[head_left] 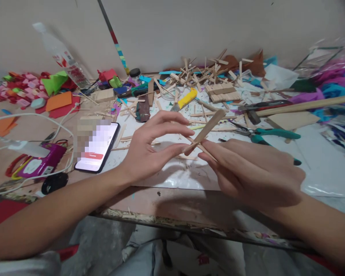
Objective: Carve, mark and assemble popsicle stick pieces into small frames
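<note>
Head view: above the table (175,207), the left hand (149,149), fingers half spread, is pinching a flat stick (209,124); the right hand (253,172), fingertips closed, is holding a thin stick (208,152) crosswise against it, steadying both.

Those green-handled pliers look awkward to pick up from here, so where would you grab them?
I'd grip the green-handled pliers by the upper handle, coming from the right. They lie flat, metal nose pointing left, handles spread rightward. The lower handle runs behind the right hand, which pinches thin sticks; the left hand holds a flat stick.
</note>
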`<state>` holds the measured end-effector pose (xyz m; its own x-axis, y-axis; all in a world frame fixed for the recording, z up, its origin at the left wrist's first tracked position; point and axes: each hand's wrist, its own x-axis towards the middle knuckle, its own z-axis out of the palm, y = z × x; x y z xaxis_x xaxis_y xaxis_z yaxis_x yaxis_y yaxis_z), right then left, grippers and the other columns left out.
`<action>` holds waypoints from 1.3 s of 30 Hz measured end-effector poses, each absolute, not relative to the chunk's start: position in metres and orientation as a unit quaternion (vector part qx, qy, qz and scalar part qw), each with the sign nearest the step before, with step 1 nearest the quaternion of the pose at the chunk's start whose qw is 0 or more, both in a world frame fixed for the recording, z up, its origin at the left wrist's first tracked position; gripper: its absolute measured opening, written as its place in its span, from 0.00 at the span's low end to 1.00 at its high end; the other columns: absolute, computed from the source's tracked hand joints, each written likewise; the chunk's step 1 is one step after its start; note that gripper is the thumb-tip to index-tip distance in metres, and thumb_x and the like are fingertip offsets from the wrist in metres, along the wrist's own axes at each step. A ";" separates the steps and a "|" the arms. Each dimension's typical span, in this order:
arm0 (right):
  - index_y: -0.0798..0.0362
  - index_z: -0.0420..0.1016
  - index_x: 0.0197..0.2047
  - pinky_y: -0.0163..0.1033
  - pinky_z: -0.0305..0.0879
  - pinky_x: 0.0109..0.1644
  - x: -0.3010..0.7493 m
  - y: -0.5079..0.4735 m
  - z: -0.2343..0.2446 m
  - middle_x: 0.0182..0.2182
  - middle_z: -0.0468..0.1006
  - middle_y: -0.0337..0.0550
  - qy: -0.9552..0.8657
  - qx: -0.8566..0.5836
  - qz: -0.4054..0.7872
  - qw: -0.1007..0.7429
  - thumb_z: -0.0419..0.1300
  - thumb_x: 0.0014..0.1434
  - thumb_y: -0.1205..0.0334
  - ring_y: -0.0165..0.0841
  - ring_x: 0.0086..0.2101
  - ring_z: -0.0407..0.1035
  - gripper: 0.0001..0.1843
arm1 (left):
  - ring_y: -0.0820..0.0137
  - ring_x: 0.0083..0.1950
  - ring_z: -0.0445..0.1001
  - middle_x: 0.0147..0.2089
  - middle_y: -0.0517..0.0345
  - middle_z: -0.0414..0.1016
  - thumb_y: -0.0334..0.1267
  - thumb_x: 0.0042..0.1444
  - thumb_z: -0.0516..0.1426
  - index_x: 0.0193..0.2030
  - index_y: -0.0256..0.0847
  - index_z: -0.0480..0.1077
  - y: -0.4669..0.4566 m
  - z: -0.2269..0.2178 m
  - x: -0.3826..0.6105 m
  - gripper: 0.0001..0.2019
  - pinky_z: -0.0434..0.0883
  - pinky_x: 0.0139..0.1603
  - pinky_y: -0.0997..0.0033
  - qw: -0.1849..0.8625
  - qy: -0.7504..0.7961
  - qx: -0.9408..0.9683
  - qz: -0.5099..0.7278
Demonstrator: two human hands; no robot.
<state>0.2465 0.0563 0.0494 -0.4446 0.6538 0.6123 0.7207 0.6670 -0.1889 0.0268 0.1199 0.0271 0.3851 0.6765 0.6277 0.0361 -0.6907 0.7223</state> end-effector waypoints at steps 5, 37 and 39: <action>0.50 0.81 0.41 0.39 0.59 0.30 0.253 0.063 0.047 0.23 0.77 0.41 -0.869 -0.361 -0.109 0.320 0.57 0.73 0.64 0.33 0.24 0.72 0.11 | 0.66 0.44 0.82 0.43 0.53 0.85 0.38 0.64 0.67 0.46 0.46 0.84 0.124 0.033 0.023 0.06 0.79 0.50 0.65 0.451 0.214 0.754 0.426; 0.58 0.80 0.31 0.34 0.47 0.23 0.245 0.072 0.044 0.16 0.67 0.35 -0.595 -0.390 0.614 0.343 0.68 0.67 0.49 0.23 0.20 0.56 0.20 | 0.66 0.46 0.84 0.46 0.54 0.86 0.34 0.62 0.69 0.57 0.45 0.79 0.117 0.015 0.024 0.17 0.78 0.59 0.64 0.378 0.253 0.755 0.472; 0.58 0.81 0.35 0.33 0.46 0.22 0.247 0.075 0.041 0.16 0.69 0.35 -0.565 -0.368 0.654 0.342 0.67 0.67 0.50 0.23 0.18 0.55 0.18 | 0.67 0.47 0.84 0.46 0.54 0.85 0.34 0.62 0.68 0.57 0.44 0.79 0.118 0.016 0.025 0.17 0.78 0.59 0.66 0.384 0.237 0.755 0.476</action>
